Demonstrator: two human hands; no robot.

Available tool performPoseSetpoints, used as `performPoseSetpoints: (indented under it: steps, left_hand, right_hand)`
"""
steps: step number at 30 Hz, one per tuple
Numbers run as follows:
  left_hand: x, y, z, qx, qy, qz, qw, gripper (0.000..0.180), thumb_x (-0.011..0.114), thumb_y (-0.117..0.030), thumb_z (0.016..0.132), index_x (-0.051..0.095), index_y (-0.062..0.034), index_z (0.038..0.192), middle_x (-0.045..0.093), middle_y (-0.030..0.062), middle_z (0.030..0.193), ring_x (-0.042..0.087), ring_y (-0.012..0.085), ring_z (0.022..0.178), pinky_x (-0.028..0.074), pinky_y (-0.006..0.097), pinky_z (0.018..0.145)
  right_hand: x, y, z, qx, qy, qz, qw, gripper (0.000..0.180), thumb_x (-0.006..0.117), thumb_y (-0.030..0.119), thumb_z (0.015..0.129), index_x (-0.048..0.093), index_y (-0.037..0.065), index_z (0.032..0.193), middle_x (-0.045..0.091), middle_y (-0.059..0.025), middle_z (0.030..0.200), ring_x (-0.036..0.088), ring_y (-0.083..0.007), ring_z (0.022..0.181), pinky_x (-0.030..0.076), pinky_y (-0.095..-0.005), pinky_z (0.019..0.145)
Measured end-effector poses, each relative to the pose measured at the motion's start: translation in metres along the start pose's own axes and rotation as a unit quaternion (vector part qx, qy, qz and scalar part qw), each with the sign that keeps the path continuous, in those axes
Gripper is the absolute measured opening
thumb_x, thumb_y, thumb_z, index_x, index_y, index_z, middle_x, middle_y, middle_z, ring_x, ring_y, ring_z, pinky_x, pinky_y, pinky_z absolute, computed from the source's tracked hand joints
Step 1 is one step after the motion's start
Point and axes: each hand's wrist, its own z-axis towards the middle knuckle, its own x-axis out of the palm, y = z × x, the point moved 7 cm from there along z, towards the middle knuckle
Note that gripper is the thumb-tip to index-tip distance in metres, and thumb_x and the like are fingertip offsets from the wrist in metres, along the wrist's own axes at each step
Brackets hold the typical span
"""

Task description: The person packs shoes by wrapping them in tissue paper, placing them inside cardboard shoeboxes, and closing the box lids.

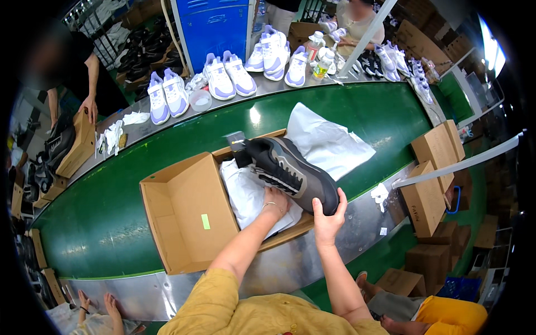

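Observation:
A black and grey shoe [298,178] is held tilted above an open cardboard shoebox [187,218], with a tag hanging at its collar. My right hand [328,223] grips the toe end, thumb on one side and fingers on the other. Inside the box lies white wrapping paper [245,195] over contents I cannot make out. My left hand [277,202] rests on that paper beneath the shoe, its fingers laid out and partly hidden. A loose sheet of white paper [324,142] spreads beyond the shoe.
The box sits across the green conveyor belt [106,229] and its metal edge. White and purple shoes [220,78] line the far ledge with bottles [322,64]. Cardboard boxes [421,201] stand at right. Co-workers are at left, far side and lower corners.

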Motion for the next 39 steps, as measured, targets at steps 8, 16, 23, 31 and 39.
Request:
performPoseSetpoints:
  steps: [8, 16, 23, 31, 39]
  left_hand:
    - [0.011, 0.003, 0.008, -0.012, -0.057, 0.066, 0.996, 0.047, 0.031, -0.031, 0.089, 0.041, -0.008, 0.129, 0.041, 0.0086, 0.134, 0.034, 0.0251, 0.126, 0.019, 0.047, 0.101]
    - [-0.007, 0.005, -0.001, -0.005, -0.042, -0.013, 0.999, 0.051, 0.032, -0.032, 0.088, 0.037, -0.006, 0.132, 0.029, 0.0112, 0.141, 0.022, 0.0289, 0.132, 0.011, 0.045, 0.107]
    - [-0.002, 0.018, -0.002, -0.027, -0.135, 0.004, 0.99, 0.042, 0.036, -0.024, 0.086, 0.05, -0.0062, 0.122, 0.042, 0.0113, 0.132, 0.035, 0.027, 0.124, 0.023, 0.042, 0.103]
    - [0.0, -0.019, 0.015, 0.022, -0.016, -0.06, 0.998, 0.044, 0.041, -0.026, 0.084, 0.048, -0.0069, 0.123, 0.04, 0.0143, 0.133, 0.035, 0.0258, 0.125, 0.027, 0.037, 0.103]
    - [0.019, 0.034, 0.021, -0.018, 0.013, 0.063, 0.998, 0.054, 0.035, -0.034, 0.088, 0.027, -0.013, 0.137, 0.024, 0.0087, 0.143, 0.023, 0.0232, 0.132, 0.023, 0.036, 0.105]
  right_hand:
    - [0.024, -0.016, -0.008, -0.178, 0.021, -0.141, 0.974, 0.061, 0.07, 0.015, 0.071, 0.04, -0.004, 0.12, 0.053, -0.0247, 0.105, 0.055, -0.04, 0.09, 0.045, -0.0412, 0.077]
    - [0.033, -0.012, -0.002, -0.14, 0.125, -0.248, 0.951, 0.073, 0.073, 0.023, 0.063, 0.033, -0.003, 0.119, 0.049, -0.0205, 0.097, 0.052, -0.0385, 0.09, 0.044, -0.0441, 0.077]
    - [0.073, -0.03, 0.013, -0.075, 0.338, -0.433, 0.832, 0.079, 0.068, 0.045, 0.066, 0.034, -0.005, 0.117, 0.057, -0.0239, 0.077, 0.06, -0.0392, 0.065, 0.049, -0.0452, 0.058]
    - [0.037, -0.073, 0.008, 0.037, 0.232, -0.416, 0.878, 0.064, 0.065, 0.044, 0.07, 0.04, -0.005, 0.103, 0.058, -0.0246, 0.08, 0.06, -0.0394, 0.067, 0.049, -0.0467, 0.058]
    - [0.118, -0.052, 0.02, -0.091, 0.305, -0.553, 0.77, 0.028, 0.046, 0.018, 0.08, 0.061, 0.001, 0.096, 0.054, -0.018, 0.104, 0.049, -0.0297, 0.099, 0.043, -0.0426, 0.071]
